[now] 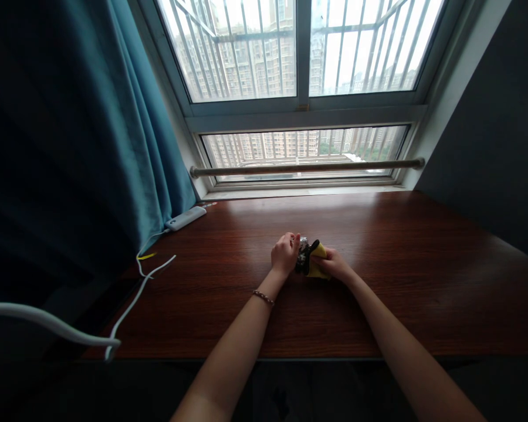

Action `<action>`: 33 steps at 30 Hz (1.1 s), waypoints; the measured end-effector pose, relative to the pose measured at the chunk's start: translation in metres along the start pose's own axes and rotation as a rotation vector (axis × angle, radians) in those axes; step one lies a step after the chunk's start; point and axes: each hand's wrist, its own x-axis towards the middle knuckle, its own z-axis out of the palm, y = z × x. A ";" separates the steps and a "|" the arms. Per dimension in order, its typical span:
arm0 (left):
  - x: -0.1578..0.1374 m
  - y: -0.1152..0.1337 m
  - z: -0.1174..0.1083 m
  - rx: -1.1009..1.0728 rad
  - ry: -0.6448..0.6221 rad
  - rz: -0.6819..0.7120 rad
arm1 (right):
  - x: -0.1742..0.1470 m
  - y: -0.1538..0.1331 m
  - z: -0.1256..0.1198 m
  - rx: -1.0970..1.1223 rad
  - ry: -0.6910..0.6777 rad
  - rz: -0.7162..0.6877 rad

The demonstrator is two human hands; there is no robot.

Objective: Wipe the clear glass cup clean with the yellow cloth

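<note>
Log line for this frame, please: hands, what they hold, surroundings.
left hand: grips small dark object | right hand: holds yellow cloth against it | wooden desk | white power strip by curtain

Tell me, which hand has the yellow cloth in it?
The right hand holds the yellow cloth, pressed against the small dark object. The left hand, the one with the bracelet on its wrist, grips only that object.

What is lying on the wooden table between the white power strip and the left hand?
Nothing: in the head view, only bare dark-brown wooden table separates the white power strip from the left hand.
</note>
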 end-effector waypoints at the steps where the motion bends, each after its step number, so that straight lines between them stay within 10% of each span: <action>1: -0.002 0.002 0.002 -0.017 -0.006 0.010 | 0.000 -0.001 0.000 -0.004 0.005 -0.004; 16: -0.005 0.002 0.019 -0.762 0.195 -0.263 | 0.002 0.002 0.001 -0.087 0.123 -0.009; 33: -0.006 0.007 0.024 -1.087 -0.078 -0.404 | 0.001 -0.005 0.003 -0.068 0.124 0.005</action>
